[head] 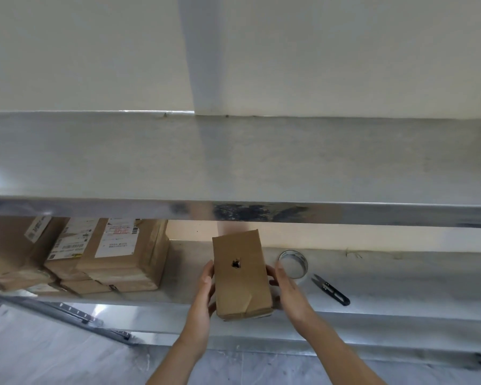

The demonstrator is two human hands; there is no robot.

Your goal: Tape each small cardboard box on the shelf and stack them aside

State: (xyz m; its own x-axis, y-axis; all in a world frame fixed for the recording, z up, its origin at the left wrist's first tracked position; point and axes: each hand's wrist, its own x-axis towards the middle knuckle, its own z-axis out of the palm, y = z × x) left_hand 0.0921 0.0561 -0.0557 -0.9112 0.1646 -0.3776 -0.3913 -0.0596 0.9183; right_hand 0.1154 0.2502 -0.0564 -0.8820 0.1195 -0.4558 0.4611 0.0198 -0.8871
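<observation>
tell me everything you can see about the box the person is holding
The small cardboard box is plain brown and oblong, with its long side running away from the camera. Its upper face has a small ragged dark hole near the middle and a crease near the front corner. No label or tape shows on it. It sits at the front edge of the lower metal shelf; whether it rests there is unclear. The left hand and right hand grip its long sides.

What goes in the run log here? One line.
left hand + right hand: hold cardboard box | tape roll, snips: shelf
</observation>
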